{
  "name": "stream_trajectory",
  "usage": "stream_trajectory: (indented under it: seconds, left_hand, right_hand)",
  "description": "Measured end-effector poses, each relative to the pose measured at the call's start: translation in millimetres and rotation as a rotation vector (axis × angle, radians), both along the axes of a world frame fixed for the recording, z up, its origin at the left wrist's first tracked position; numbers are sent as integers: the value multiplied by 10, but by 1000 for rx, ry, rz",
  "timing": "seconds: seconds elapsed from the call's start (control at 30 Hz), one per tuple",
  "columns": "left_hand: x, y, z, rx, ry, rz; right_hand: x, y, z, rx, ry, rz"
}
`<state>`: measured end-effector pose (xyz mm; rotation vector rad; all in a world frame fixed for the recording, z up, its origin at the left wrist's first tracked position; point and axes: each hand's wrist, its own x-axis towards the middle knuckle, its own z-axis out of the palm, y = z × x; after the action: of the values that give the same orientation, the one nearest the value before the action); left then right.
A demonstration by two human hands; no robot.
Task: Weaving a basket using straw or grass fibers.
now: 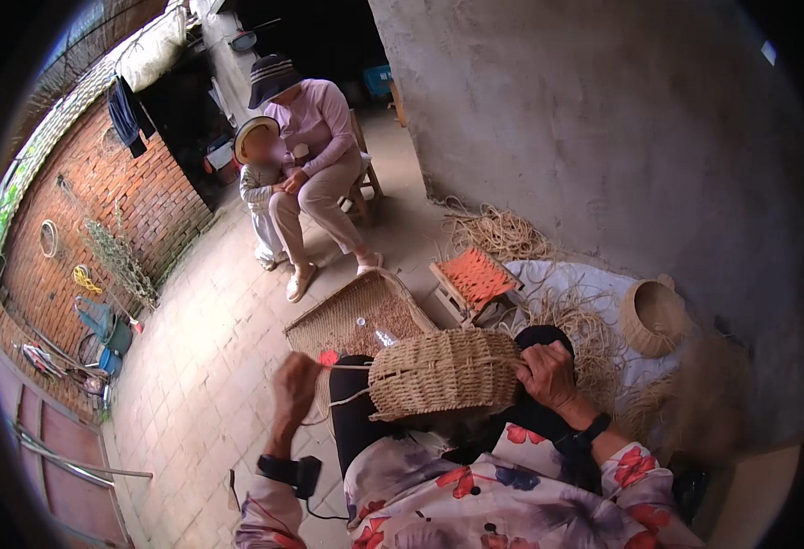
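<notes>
A tan woven basket (pixel 448 373) lies on its side across my lap, between my knees. A weaving strand (pixel 352 367) runs out from its left end, pulled fairly straight toward my left hand (pixel 296 388). That hand is closed on the strand, held up to the left of the basket and a little blurred. A looser strand end (pixel 349 399) curls out just below. At the basket's right end my right hand (pixel 548 373) grips its edge, fingers bent around it; the fingertips are partly hidden.
Ahead lies a large woven tray (pixel 329 316) with brown bits on it. A stool with an orange woven seat (pixel 478 279) stands beyond. Right of me are loose straw strands (pixel 571 329) and a round basket (pixel 651 317) on a white sheet. A seated person (pixel 320 137) and a small child (pixel 260 188) are farther off.
</notes>
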<state>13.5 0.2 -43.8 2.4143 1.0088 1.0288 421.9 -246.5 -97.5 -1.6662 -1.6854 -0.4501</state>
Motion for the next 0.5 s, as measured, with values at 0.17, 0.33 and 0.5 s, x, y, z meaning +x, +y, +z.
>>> stream_trajectory:
  seconds: [0.17, 0.33, 0.5]
  left_hand:
    - [-1679, 655, 290, 169, 368, 842]
    - [-1121, 365, 195, 139, 413, 624]
    - [568, -280, 60, -49, 38, -227]
  right_hand:
    - [18, 30, -40, 25, 10, 16]
    - [5, 83, -79, -2, 24, 41]
    - [7, 100, -56, 54, 23, 66]
